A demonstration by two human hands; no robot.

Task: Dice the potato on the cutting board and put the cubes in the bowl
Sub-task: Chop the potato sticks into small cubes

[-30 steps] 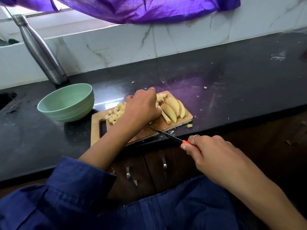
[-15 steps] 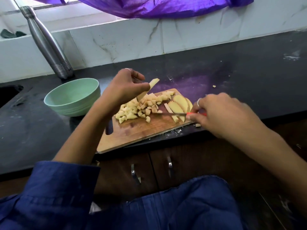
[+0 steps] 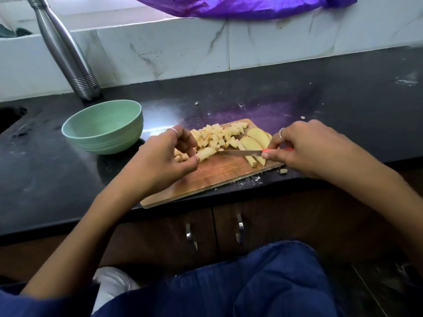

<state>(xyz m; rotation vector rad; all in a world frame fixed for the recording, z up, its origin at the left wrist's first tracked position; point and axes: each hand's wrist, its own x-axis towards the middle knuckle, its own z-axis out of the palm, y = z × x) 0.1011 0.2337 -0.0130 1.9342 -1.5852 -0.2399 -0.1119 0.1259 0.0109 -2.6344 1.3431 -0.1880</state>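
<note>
A pale green bowl (image 3: 104, 125) is set on the black counter (image 3: 343, 92), just left of the wooden cutting board (image 3: 219, 177); nothing is seen inside it. On the board, a heap of pale yellow potato cubes (image 3: 217, 136) is piled along the far edge, and several uncut potato slices (image 3: 256, 140) with thin brown skin edges are laid at the right end. One potato strip (image 3: 206, 153) is pinched between the thumb and curled fingers of the left hand (image 3: 164, 156), low over the board's middle. A knife (image 3: 240, 153) with a red handle is gripped by the right hand (image 3: 304, 147), its fingers curled round the handle, and the blade is pointed left, its tip met with the strip. A stray cube (image 3: 283, 171) is left on the counter just off the board's right corner. A steel bottle (image 3: 66, 53) is stood behind the bowl.
</note>
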